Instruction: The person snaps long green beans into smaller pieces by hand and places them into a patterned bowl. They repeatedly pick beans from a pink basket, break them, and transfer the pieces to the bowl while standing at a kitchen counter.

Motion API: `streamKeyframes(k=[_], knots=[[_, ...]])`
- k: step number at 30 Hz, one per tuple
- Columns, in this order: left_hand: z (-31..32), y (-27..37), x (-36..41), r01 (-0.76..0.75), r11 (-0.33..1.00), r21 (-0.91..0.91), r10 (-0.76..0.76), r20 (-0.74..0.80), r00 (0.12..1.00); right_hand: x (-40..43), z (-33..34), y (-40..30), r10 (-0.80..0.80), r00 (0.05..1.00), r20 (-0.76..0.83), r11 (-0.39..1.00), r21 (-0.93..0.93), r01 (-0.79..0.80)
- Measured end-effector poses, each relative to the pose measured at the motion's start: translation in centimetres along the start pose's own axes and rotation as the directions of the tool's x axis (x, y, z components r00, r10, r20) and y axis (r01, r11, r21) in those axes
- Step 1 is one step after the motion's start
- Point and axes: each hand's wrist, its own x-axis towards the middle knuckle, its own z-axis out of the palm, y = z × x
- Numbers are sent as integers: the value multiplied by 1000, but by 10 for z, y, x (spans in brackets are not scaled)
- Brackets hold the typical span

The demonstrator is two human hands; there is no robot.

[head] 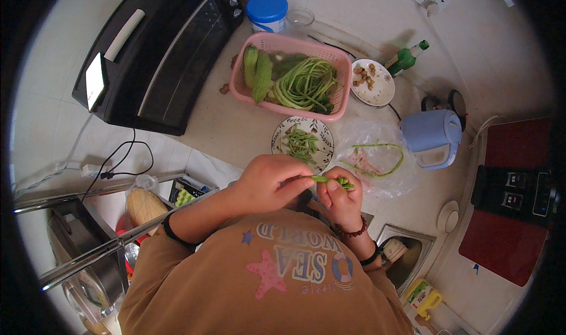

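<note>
My left hand pinches one end of a green bean piece between thumb and fingers. Curled around several short bean pieces, my right hand also grips the other end of that piece. Just beyond my hands, a white plate with a leaf-patterned rim holds a heap of broken green beans. To its right, a crumpled clear plastic bag lies on the counter with a long bean curled over it.
A pink basket holds long beans and bitter melons. Around it stand a black oven, blue-lidded tub, plate of brown pieces, green bottle and blue kettle. A sink is at right.
</note>
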Motion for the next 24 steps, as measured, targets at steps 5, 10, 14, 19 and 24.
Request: streamKeyframes(k=[5,10,14,19,24], knots=[[-19,-6,-5,152,971,-186,-166,-60,984,10,-20,-16,-55,993,-108,987,145,70],[-20,-15,-8,79,985,-151,-84,-25,996,11,-32,-27,30,990,-136,999,22,-27],[-6,-15,-3,-9,999,-45,12,81,997,15,-20,-23,123,992,35,965,-238,-112],[-4,-11,1,-11,998,-56,20,156,988,19,-9,-22,252,958,139,940,-272,-207],[-13,-12,0,18,995,-103,9,252,968,17,-9,-25,256,960,111,943,-247,-223]])
